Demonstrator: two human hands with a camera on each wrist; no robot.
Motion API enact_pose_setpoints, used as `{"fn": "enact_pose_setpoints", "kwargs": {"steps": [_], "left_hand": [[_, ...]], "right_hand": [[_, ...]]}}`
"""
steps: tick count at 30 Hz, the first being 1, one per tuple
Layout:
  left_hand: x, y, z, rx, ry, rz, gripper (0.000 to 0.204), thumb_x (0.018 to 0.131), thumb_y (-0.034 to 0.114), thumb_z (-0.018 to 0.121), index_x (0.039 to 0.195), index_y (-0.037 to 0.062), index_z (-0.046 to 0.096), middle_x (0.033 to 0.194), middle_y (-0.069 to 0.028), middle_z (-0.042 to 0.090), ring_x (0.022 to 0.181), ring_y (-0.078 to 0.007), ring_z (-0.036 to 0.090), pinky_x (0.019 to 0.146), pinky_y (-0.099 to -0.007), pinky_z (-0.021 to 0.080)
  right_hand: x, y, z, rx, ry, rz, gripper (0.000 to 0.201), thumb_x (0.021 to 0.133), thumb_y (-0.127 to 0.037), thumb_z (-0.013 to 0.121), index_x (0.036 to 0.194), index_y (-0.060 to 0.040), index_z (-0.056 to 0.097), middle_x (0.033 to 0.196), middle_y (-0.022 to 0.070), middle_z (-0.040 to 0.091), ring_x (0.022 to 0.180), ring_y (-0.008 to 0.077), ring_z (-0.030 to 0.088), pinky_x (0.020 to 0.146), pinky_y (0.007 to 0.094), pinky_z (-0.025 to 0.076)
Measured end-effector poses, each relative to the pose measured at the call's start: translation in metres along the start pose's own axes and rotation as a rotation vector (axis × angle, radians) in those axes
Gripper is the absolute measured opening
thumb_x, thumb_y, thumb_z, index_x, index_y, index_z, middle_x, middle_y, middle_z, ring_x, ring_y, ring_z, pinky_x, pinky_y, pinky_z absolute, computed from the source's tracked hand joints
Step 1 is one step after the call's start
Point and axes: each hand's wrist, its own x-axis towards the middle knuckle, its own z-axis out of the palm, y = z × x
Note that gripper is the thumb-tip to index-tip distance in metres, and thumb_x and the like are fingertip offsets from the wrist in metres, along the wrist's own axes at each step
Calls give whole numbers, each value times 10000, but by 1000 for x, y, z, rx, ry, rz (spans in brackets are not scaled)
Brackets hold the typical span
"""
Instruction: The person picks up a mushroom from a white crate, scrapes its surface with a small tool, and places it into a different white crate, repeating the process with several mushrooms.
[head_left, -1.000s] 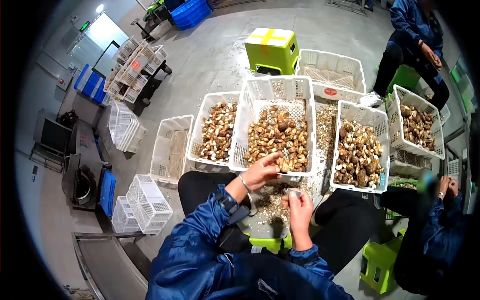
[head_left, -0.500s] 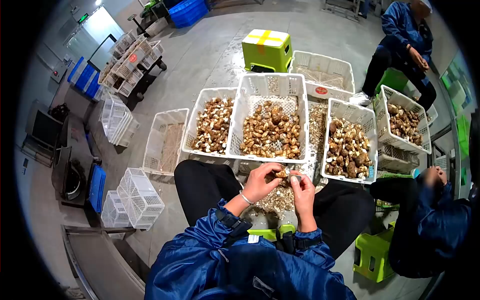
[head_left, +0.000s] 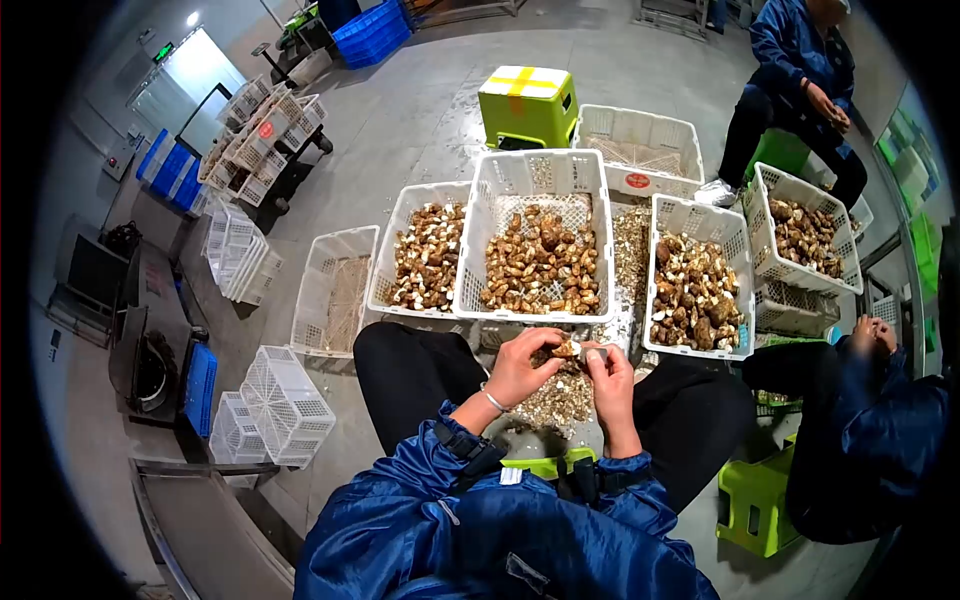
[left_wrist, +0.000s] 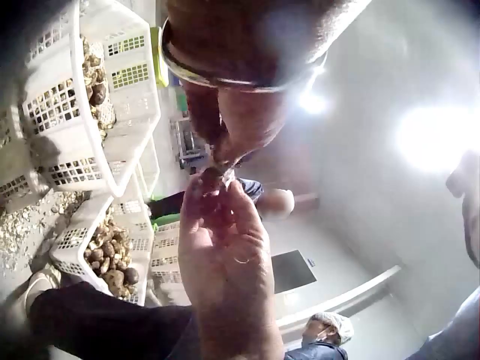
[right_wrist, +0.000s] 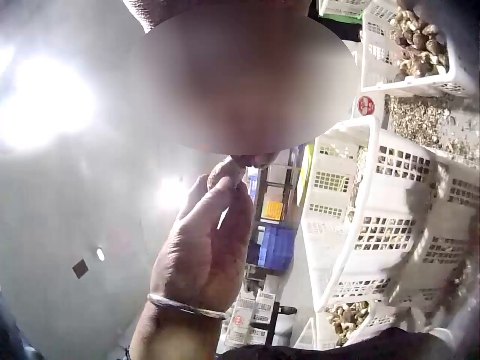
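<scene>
My left hand (head_left: 520,372), wearing a bracelet, pinches a brown-and-white mushroom (head_left: 566,349) between thumb and fingers. Facing it, my right hand (head_left: 612,388) grips a small flat grey piece (head_left: 594,352), like a short blade, right at the mushroom's edge. In the left wrist view the fingertips of both hands meet around the mushroom, which is mostly hidden there. Just beyond the hands stands a white crate (head_left: 534,312) with a pile of mushrooms (head_left: 545,262). Pale trimmings (head_left: 555,402) are heaped on the floor below the hands.
More mushroom crates stand to the left (head_left: 385,262) and right (head_left: 743,245). A bare-bottomed white crate (head_left: 335,290) lies farther left. Behind the middle crate are a green stool (head_left: 528,105) and another crate (head_left: 640,130). Two other people sit at the right.
My left hand has drawn back from the middle crate with a mushroom and brought it to the right hand. Over the last half second both hands have stayed together, barely shifting.
</scene>
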Motion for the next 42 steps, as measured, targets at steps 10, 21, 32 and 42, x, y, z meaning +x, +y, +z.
{"fn": "enact_pose_setpoints", "kwargs": {"steps": [10,21,32,42], "left_hand": [[1,2,-6,-24,-31,33,265,734,20,725,977,15,620,1091,-140,675,1010,-279,658,872,-359,517],[-6,-9,0,-223,-74,-219,406,820,103,731,1185,-24,607,1136,-124,640,1045,-186,620,879,-303,510],[-11,-24,8,-447,-114,-451,425,868,118,717,1232,-43,568,1095,-67,641,947,-103,599,754,-253,519],[-17,-27,11,-808,-113,-730,385,902,149,681,1212,-38,550,1073,-74,636,960,-128,616,810,-272,534]], "right_hand": [[3,-1,-3,115,-56,132,161,959,-141,582,1019,3,622,923,24,634,787,62,576,726,227,497],[0,-2,5,6,-13,-20,147,950,-149,596,968,-9,636,1000,19,632,779,42,517,693,209,433],[1,6,2,-102,-40,-36,128,942,-138,607,973,-16,631,1018,31,654,750,32,489,675,206,412],[2,3,2,-98,-26,13,129,921,-145,633,925,-16,630,1060,35,617,754,42,476,672,217,410]]}}
